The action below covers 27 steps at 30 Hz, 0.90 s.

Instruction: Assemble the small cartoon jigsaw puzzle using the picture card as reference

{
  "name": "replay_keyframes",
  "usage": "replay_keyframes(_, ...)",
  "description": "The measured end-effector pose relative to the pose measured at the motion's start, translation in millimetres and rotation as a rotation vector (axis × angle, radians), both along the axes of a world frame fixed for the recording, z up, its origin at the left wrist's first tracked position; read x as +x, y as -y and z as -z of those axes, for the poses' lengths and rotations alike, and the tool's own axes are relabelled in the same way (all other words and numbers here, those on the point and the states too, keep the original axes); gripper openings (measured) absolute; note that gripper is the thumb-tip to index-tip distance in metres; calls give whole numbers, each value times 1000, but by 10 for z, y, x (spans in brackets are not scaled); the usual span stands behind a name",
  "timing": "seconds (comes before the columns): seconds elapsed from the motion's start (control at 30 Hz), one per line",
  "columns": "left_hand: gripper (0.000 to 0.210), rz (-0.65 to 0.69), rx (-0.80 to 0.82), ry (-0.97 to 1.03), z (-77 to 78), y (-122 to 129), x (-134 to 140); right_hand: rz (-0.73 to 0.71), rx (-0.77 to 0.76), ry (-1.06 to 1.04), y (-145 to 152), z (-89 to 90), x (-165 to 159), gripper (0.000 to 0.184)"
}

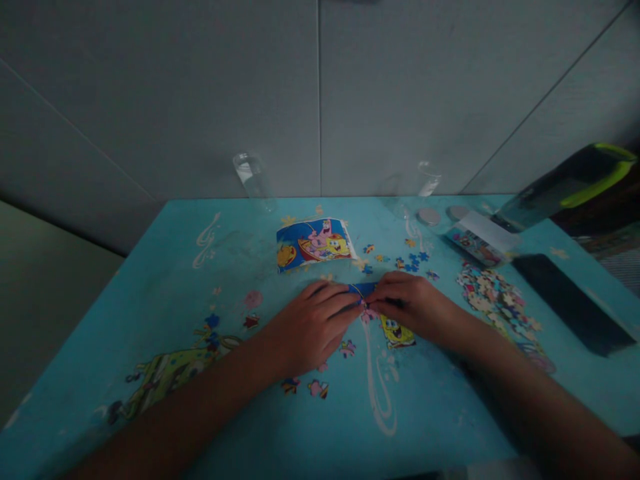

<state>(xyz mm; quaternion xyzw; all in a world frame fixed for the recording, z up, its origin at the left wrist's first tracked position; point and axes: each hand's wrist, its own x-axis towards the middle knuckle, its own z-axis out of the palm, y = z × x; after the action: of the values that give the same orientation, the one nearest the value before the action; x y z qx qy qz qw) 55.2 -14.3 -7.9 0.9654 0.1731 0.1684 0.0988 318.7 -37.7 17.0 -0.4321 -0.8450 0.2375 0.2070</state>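
The partly joined puzzle (pixel 397 332) lies on the counter (pixel 150 267) under the meeting fingertips of the left hand (pixel 315 323) and right hand (pixel 415 300). Its yellow cartoon-face section shows nearer the right fingers, towards the person, blue just beyond; hands hide its long axis. Left fingers bend close together, right ones nearly pinch; whether either grips a piece, I cannot tell.
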Motion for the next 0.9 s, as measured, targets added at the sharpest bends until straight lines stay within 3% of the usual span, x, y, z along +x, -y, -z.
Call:
replay_keyframes(0.37, 41, 3, -15, -8, -18, 4, 6, -16, 30, 73, 15, -26, -22, 20)
replay_keyframes(0.6, 43, 15, -12, -13, -5, -11, 4, -1, 81, 142, 44, -143, 48, 24)
replay_keyframes(0.7, 43, 10, 58, -11, 8, 1, 2, 63, 131, 100, 25, -193, 112, 26)
replay_keyframes(0.9, 32, -11, 246, 66, -37, 63, -82, -25, 104, 172, 52, -168, 78, 26)
